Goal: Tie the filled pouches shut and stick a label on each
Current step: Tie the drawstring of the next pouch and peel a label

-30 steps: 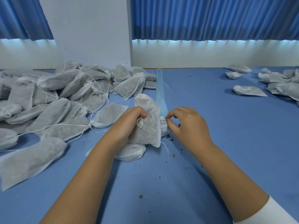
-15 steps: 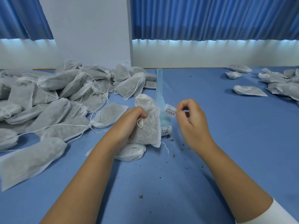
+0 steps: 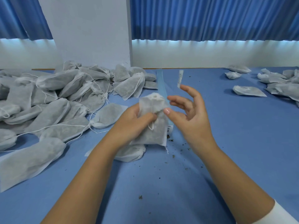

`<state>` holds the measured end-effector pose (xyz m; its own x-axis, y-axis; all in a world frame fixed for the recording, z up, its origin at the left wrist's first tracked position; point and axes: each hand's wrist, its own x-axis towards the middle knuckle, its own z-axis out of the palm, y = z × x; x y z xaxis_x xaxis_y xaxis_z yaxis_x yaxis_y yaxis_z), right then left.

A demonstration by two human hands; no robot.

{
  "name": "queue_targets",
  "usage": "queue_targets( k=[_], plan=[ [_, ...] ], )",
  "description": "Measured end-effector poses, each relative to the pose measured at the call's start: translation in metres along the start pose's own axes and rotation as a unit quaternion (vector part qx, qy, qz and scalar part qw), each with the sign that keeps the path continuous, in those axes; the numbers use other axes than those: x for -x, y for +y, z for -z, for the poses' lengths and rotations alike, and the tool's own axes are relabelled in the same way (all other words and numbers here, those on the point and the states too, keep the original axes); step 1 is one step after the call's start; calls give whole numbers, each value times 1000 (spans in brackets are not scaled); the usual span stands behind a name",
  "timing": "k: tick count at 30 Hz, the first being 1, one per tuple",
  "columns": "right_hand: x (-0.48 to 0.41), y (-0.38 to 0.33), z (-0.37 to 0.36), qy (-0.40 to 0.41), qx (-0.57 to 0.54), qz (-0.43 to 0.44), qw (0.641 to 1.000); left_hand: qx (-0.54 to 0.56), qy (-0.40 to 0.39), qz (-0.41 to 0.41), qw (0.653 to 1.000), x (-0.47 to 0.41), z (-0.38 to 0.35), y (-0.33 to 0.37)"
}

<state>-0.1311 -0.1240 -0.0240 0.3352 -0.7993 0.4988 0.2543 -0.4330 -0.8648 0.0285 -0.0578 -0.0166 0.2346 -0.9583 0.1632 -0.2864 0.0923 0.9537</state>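
Note:
My left hand (image 3: 134,122) grips a filled white mesh pouch (image 3: 152,126) upright above the blue table, fingers curled round its side and its drawstring loop. My right hand (image 3: 192,117) is beside it with fingers spread; the thumb touches the pouch's upper right edge. A small white printed label (image 3: 180,78) stands up from the tip of a raised finger of that hand. Behind the pouch, a pale blue label backing strip (image 3: 161,84) runs away across the table, with another label at its near end (image 3: 169,129).
A second pouch (image 3: 131,152) lies under the held one. A big heap of pouches with loose strings (image 3: 56,97) fills the left side. Labelled pouches (image 3: 247,91) lie at the far right. Dark crumbs (image 3: 178,143) dot the table (image 3: 242,143).
My right hand peeled a label off the strip, lifted it, then opened its fingers and moved its thumb onto the pouch. The left hand raised the pouch slightly.

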Motion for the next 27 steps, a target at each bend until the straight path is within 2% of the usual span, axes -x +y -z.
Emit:
queue_targets(
  k=[3, 7, 10, 14, 19, 21, 27],
  plan=[
    [1, -1, -3, -9, -21, -17, 1000, -16, -70, -6, 997, 6, -8, 2],
    [-1, -2, 0, 45, -22, -50, 997, -25, -94, 2, 995, 7, -10, 3],
    [-4, 0, 4, 91, -55, -78, 991, -26, -86, -8, 996, 7, -10, 5],
    [-9, 1, 8, 112, -83, -94, 986, -29, -61, -1, 998, 6, -10, 6],
    [-14, 1, 15, 180, -61, -92, 977, -9, 4, 42, 999, 1, -5, 1],
    [-15, 1, 17, 161, -48, -92, 982, 9, 27, 59, 998, -1, -4, 0],
    [-11, -2, 12, 31, -14, -94, 995, 14, 37, 71, 997, -3, -1, -2]
  ],
)
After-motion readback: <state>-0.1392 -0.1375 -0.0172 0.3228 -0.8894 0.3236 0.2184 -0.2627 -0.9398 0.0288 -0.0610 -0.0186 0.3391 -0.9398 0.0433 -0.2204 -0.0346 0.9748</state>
